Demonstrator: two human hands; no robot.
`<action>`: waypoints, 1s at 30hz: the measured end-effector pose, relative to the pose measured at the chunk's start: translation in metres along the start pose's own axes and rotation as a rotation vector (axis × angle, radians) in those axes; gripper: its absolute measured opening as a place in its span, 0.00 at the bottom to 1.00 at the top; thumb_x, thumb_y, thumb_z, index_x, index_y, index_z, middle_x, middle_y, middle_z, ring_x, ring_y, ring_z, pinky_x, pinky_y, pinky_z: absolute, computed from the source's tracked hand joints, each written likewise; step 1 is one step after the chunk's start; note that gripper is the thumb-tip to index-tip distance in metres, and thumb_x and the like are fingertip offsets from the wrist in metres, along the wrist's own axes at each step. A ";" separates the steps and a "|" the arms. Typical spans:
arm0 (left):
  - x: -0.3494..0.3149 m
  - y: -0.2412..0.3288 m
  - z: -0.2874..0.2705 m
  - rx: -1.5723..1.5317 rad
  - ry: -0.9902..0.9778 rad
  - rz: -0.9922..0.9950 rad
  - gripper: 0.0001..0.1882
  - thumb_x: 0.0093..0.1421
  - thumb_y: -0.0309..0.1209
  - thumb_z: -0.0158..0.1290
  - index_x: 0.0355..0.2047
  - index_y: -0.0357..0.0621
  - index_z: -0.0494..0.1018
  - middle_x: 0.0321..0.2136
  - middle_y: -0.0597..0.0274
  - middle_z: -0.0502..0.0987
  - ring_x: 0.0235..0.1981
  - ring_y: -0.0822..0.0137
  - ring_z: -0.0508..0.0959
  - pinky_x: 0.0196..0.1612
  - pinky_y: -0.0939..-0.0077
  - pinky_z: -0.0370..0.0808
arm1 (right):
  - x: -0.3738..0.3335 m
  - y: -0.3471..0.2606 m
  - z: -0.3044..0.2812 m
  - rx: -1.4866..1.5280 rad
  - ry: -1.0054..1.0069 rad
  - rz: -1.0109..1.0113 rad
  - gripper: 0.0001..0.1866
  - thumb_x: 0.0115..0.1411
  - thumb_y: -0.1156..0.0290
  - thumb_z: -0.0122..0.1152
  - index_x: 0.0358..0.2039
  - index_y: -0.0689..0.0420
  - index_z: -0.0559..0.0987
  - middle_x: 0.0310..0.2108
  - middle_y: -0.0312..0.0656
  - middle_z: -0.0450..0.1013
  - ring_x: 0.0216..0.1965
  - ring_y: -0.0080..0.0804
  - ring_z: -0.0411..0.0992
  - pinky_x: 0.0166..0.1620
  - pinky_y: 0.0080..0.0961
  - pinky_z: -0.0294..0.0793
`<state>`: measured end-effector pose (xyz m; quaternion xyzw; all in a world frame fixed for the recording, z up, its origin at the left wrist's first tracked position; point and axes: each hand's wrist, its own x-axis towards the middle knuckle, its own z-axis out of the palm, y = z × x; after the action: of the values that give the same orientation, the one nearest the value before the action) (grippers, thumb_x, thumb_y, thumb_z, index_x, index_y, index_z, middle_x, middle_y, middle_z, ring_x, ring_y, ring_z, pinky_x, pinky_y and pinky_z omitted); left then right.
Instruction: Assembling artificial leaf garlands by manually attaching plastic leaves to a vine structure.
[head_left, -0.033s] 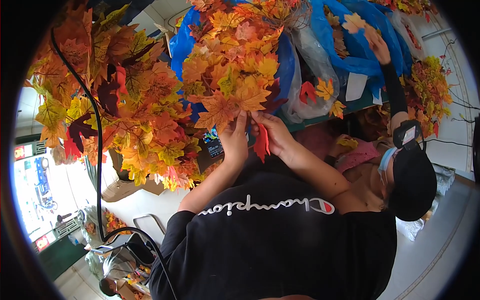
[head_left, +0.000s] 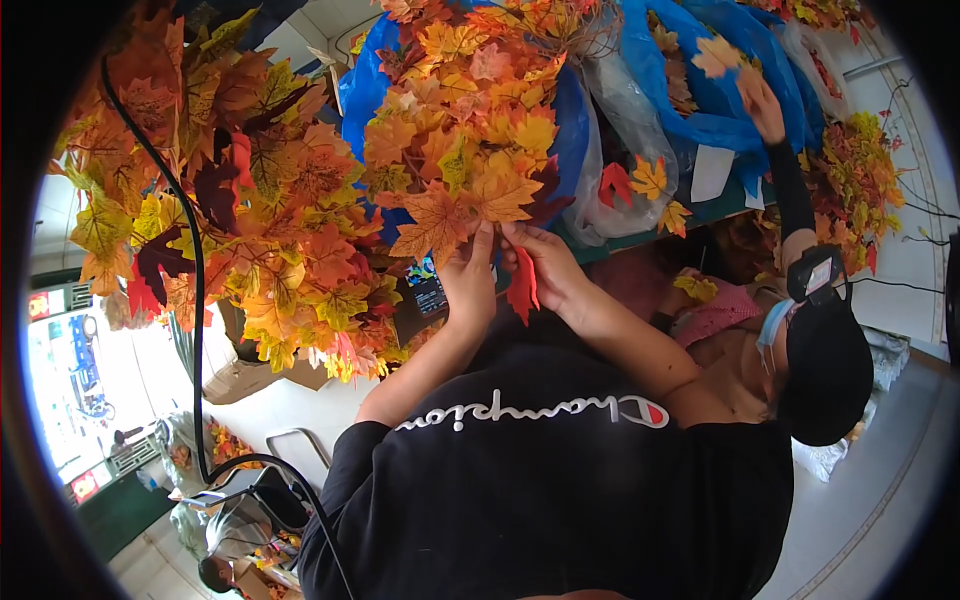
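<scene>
My left hand (head_left: pixel 468 278) is closed in a pinch at the base of orange artificial maple leaves (head_left: pixel 436 222). Close beside it, my right hand (head_left: pixel 552 268) is also closed, thumb and fingertips together near the same stems. A red artificial leaf (head_left: pixel 523 287) hangs down from the right hand's fingers. Just beyond both hands spreads a thick bunch of orange and yellow leaves (head_left: pixel 455 120), lying over a blue plastic bag (head_left: pixel 572 150). The stems between my fingertips are too small to make out.
A large hanging mass of leaves (head_left: pixel 290 220) fills the left, with a black cable (head_left: pixel 199 330) in front. A phone-like screen (head_left: pixel 428 292) lies by my left wrist. At right, a co-worker's hand (head_left: pixel 762 102) holds a pale orange leaf (head_left: pixel 716 56) over blue bags (head_left: pixel 650 60).
At right, the co-worker's raised hand and its leaf have shifted slightly right and down, and their capped head has dipped a little. My own hands look unmoved.
</scene>
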<state>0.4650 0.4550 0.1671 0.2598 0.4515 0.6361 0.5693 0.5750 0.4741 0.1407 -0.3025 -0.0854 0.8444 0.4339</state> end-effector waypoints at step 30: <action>0.009 -0.027 -0.008 0.217 0.076 0.105 0.02 0.60 0.23 0.49 0.31 0.37 0.71 0.24 0.68 0.73 0.24 0.79 0.72 0.26 0.85 0.69 | -0.002 0.003 0.002 -0.033 0.139 -0.089 0.09 0.58 0.68 0.60 0.34 0.62 0.78 0.26 0.35 0.74 0.25 0.19 0.70 0.31 0.15 0.70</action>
<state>0.4701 0.4597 0.1382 0.3190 0.5244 0.6219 0.4862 0.5725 0.4711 0.1416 -0.3633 -0.0820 0.7998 0.4708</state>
